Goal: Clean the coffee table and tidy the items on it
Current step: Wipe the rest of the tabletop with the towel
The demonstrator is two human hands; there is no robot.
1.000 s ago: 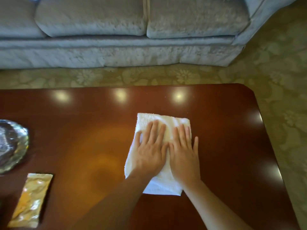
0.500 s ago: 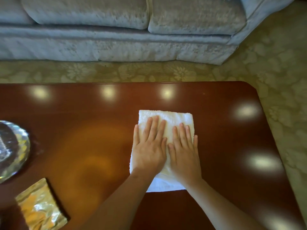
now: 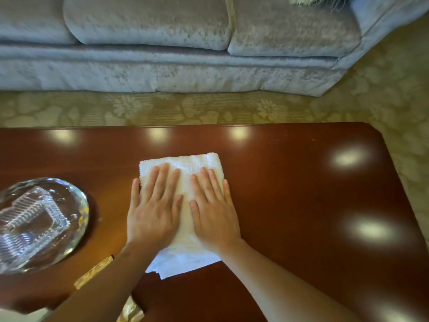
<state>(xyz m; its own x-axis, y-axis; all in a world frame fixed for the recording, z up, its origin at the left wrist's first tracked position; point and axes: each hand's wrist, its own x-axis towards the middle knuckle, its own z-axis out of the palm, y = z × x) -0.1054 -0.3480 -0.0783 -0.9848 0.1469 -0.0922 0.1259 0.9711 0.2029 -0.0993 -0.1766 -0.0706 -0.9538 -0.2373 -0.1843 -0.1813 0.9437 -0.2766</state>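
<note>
Pretty bright overall, with soft blobs of ceiling-light glare all over the glossy tabletop point(image 3: 301, 182), mostly from 12 to 4 o'clock. Wide-angle bending at the edges, and the left forearm at 7 o'clock sits in shadow.

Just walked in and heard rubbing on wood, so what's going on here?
A person is wiping the coffee table. Both the left hand and the right hand lie flat, side by side, pressing a folded white towel onto the glossy wood. To the left sits a glass dish, and a gold foil packet pokes out from under the left forearm. Neither is being touched.
</note>
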